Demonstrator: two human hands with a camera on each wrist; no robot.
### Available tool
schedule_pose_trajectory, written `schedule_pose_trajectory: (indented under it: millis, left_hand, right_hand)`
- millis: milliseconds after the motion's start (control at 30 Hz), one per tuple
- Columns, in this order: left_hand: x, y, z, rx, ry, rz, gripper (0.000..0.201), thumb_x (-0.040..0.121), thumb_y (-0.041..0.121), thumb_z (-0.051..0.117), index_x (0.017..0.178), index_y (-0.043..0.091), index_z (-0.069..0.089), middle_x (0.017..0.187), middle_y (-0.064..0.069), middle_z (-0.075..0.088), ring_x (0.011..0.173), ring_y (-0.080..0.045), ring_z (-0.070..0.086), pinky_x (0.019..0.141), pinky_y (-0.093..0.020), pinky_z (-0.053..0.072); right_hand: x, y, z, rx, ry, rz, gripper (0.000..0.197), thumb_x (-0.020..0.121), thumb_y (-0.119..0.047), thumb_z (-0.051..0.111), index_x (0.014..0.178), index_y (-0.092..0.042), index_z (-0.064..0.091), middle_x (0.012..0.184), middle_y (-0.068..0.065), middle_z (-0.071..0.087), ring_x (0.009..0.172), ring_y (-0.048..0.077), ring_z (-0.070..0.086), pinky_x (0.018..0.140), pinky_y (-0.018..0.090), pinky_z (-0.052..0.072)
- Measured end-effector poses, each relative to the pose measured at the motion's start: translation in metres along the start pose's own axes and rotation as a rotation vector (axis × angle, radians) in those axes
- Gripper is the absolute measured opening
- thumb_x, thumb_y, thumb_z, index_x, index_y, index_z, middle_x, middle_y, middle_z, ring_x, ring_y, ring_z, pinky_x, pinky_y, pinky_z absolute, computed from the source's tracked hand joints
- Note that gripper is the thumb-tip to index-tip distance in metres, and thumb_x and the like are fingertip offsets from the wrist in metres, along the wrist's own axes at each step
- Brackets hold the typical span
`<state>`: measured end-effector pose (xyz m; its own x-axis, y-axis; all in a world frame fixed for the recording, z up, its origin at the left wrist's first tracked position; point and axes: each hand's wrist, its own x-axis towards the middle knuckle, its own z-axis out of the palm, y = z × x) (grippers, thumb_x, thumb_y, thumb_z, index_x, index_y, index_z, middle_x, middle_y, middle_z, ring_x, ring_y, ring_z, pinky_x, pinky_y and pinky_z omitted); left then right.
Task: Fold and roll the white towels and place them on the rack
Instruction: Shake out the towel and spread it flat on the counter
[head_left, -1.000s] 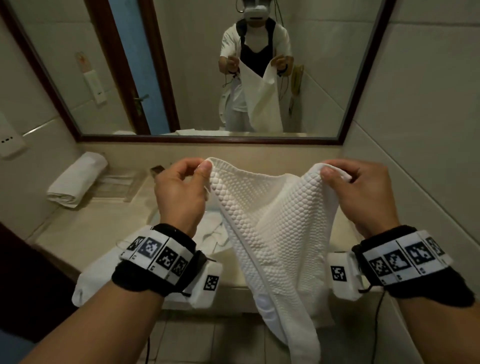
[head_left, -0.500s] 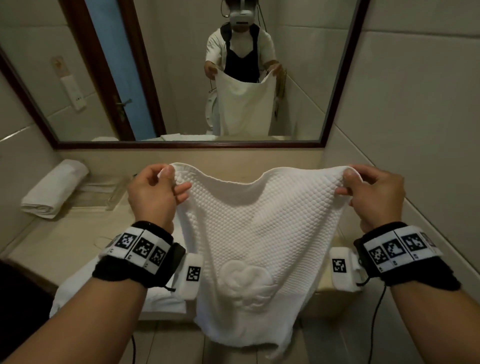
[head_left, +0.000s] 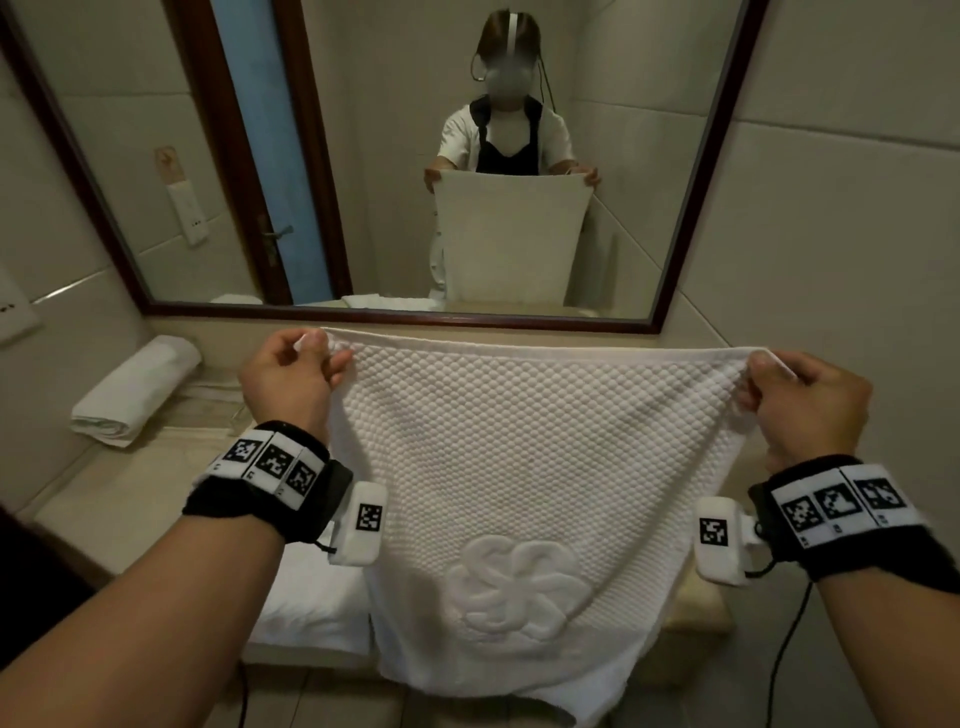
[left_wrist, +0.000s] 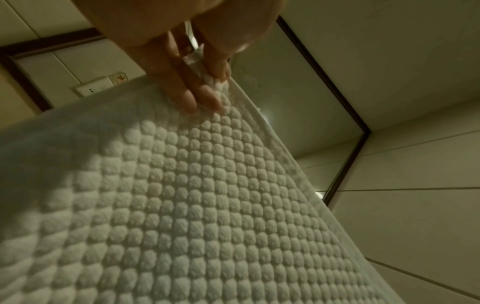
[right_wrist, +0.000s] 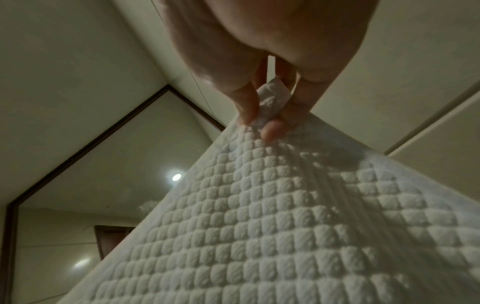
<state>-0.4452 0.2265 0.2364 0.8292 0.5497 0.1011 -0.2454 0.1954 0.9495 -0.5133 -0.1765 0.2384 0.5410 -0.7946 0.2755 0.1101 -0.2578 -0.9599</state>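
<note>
Right, both corners pinched: left hand (head_left: 291, 376) and right hand (head_left: 802, 402) hold the white towel (head_left: 519, 467) stretched taut above the counter (head_left: 130, 499). Keep top edge level, then fold evenly.

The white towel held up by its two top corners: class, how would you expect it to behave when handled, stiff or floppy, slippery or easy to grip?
Probably floppy: the white towel sags between the left hand and right hand. Likely easy to grip: its bumpy weave bunches under pinching fingers. Unlikely to roll unaided; it hangs limp.
</note>
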Motion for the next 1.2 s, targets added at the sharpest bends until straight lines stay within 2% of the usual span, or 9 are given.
schedule_pose_trajectory:
  millis: [67, 133, 233, 367, 500, 667, 933, 1033, 1200]
  left_hand:
    - [0.004, -0.001, 0.0, -0.002, 0.009, 0.007, 0.018, 0.098, 0.014, 0.064, 0.082, 0.021, 0.068, 0.079, -0.001, 0.073, 0.073, -0.016, 0.074, 0.075, -0.031, 0.062]
    - [0.007, -0.002, 0.002, -0.006, 0.009, 0.023, 0.019, 0.097, 0.014, 0.067, 0.081, 0.023, 0.07, 0.077, 0.002, 0.074, 0.074, -0.017, 0.074, 0.08, -0.034, 0.062]
    - [0.008, 0.0, 0.009, -0.014, -0.009, 0.07, 0.023, 0.097, 0.011, 0.066, 0.077, 0.023, 0.07, 0.071, 0.005, 0.072, 0.071, -0.016, 0.072, 0.08, -0.032, 0.061]
    - [0.011, 0.001, 0.019, -0.022, -0.022, 0.101, 0.023, 0.096, 0.01, 0.066, 0.077, 0.023, 0.07, 0.075, 0.003, 0.072, 0.073, -0.018, 0.071, 0.082, -0.033, 0.062]
    - [0.016, -0.003, 0.03, -0.055, 0.004, 0.09, 0.021, 0.094, 0.01, 0.069, 0.077, 0.022, 0.071, 0.069, 0.004, 0.073, 0.071, -0.018, 0.072, 0.08, -0.035, 0.063]
    - [0.028, -0.01, 0.044, -0.072, -0.003, 0.072, 0.022, 0.095, 0.009, 0.068, 0.077, 0.022, 0.07, 0.069, 0.004, 0.073, 0.07, -0.016, 0.072, 0.08, -0.033, 0.062]
    - [0.078, -0.038, 0.077, -0.026, -0.009, 0.068, 0.011, 0.095, 0.01, 0.068, 0.087, 0.014, 0.072, 0.086, -0.007, 0.074, 0.077, -0.017, 0.075, 0.078, -0.029, 0.062]
    - [0.108, -0.063, 0.096, -0.02, -0.02, 0.052, 0.008, 0.096, 0.01, 0.067, 0.091, 0.01, 0.072, 0.084, -0.007, 0.074, 0.079, -0.019, 0.076, 0.079, -0.03, 0.062]
    - [0.154, -0.116, 0.127, 0.013, -0.049, -0.031, 0.007, 0.097, 0.009, 0.067, 0.094, 0.011, 0.072, 0.096, -0.017, 0.075, 0.086, -0.023, 0.077, 0.078, -0.027, 0.062]
  right_hand:
    - [0.004, -0.002, -0.001, -0.003, 0.009, -0.014, 0.016, 0.077, -0.025, 0.068, 0.087, -0.017, 0.078, 0.07, 0.001, 0.071, 0.056, 0.009, 0.062, 0.07, 0.031, 0.06]
    - [0.008, -0.004, -0.003, -0.003, 0.014, -0.012, 0.015, 0.079, -0.024, 0.069, 0.089, -0.016, 0.078, 0.07, -0.001, 0.07, 0.055, 0.006, 0.06, 0.068, 0.027, 0.057]
    - [0.018, -0.004, -0.004, -0.022, 0.047, -0.056, 0.018, 0.082, -0.024, 0.069, 0.093, -0.012, 0.077, 0.07, -0.002, 0.067, 0.045, -0.005, 0.054, 0.06, 0.018, 0.047]
    - [0.031, -0.011, -0.003, -0.056, 0.073, -0.126, 0.019, 0.083, -0.026, 0.069, 0.094, -0.011, 0.076, 0.074, 0.0, 0.067, 0.057, 0.001, 0.055, 0.069, 0.023, 0.051]
    - [0.044, -0.012, 0.001, -0.082, 0.05, -0.194, 0.013, 0.084, -0.027, 0.068, 0.089, -0.016, 0.074, 0.073, -0.003, 0.067, 0.062, 0.003, 0.057, 0.065, 0.013, 0.048]
    - [0.063, -0.005, 0.016, -0.102, 0.033, -0.203, 0.022, 0.083, -0.03, 0.065, 0.096, -0.015, 0.075, 0.085, 0.001, 0.07, 0.076, 0.011, 0.062, 0.076, 0.023, 0.051]
    - [0.09, 0.02, 0.067, -0.114, 0.018, -0.161, 0.02, 0.084, -0.029, 0.065, 0.095, -0.015, 0.075, 0.085, 0.0, 0.07, 0.075, 0.01, 0.061, 0.073, 0.023, 0.052]
    - [0.108, 0.036, 0.091, -0.125, 0.026, -0.138, 0.02, 0.082, -0.031, 0.066, 0.093, -0.018, 0.075, 0.084, -0.001, 0.071, 0.073, 0.009, 0.062, 0.074, 0.027, 0.055]
    - [0.138, 0.073, 0.139, -0.144, 0.025, -0.06, 0.017, 0.08, -0.031, 0.066, 0.091, -0.021, 0.076, 0.082, -0.004, 0.072, 0.073, 0.008, 0.063, 0.072, 0.028, 0.056]
